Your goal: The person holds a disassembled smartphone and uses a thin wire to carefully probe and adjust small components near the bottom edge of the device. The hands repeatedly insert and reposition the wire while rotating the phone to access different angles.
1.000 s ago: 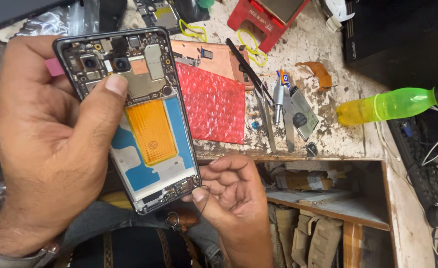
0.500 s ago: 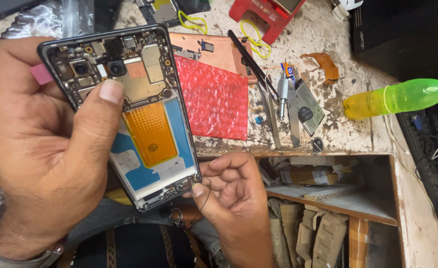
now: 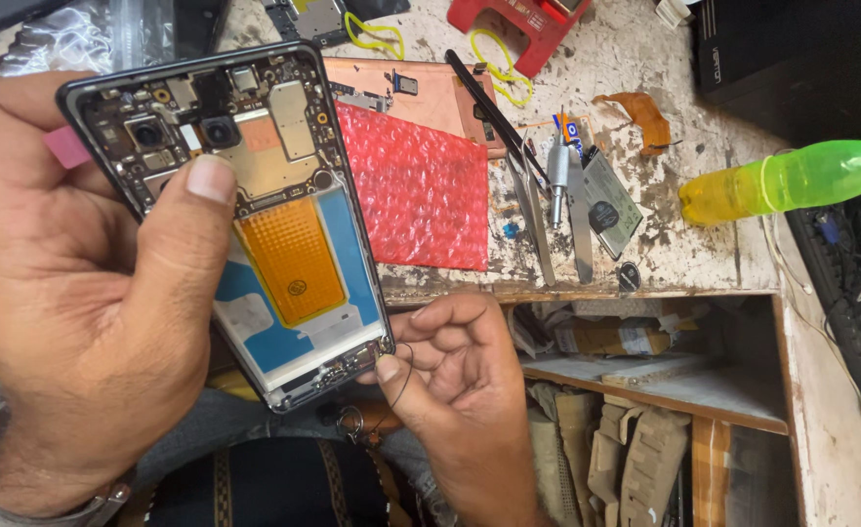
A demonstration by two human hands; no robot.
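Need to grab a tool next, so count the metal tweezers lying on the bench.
2. Both tweezers lie side by side right of the red bubble wrap: one nearer it, the other beside the small screwdriver. Clutter may hide more.

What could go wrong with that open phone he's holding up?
The opened phone is held in the air in the left hand, so it could slip and fall. The right hand pinches a thin wire at its bottom corner; a hard tug might snap it or harm the bare parts inside.

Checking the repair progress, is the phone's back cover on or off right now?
Off. The phone in the left hand shows bare boards, camera modules and an orange patch inside its frame.
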